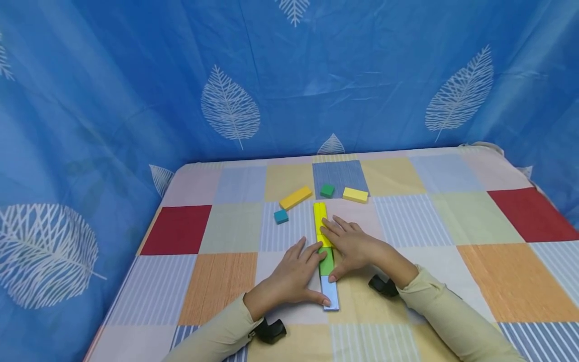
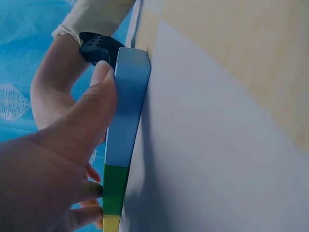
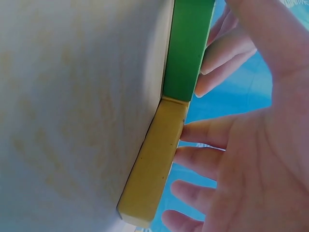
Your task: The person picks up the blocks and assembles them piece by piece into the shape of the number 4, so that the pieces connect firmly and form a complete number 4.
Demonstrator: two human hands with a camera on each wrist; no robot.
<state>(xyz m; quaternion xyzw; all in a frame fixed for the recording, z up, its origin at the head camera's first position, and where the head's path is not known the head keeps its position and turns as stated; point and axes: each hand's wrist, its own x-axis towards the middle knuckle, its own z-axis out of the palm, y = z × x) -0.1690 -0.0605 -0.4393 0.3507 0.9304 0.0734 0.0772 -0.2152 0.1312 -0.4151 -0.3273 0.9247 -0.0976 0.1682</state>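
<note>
A row of flat wooden blocks runs away from me along the tabletop: a light blue block [image 1: 330, 293] nearest, a green block [image 1: 326, 262] in the middle, yellow blocks [image 1: 320, 216] at the far end. My left hand [image 1: 293, 275] lies along the row's left side, its thumb touching the light blue block [image 2: 128, 106] and its fingertips at the green block [image 2: 115, 191]. From the right, my right hand [image 1: 355, 247] reaches over with spread fingers on the yellow block [image 3: 153, 159]. Its thumb tip is near where green meets light blue. Neither hand curls round a block.
Beyond the row lie an orange block [image 1: 296, 198], a small teal block [image 1: 281, 216], a small dark green block [image 1: 327, 190] and a pale yellow block [image 1: 355, 195]. A patchwork cloth [image 1: 228, 281] covers the table. Blue leaf-print curtains [image 1: 344, 75] hang behind it and to the sides.
</note>
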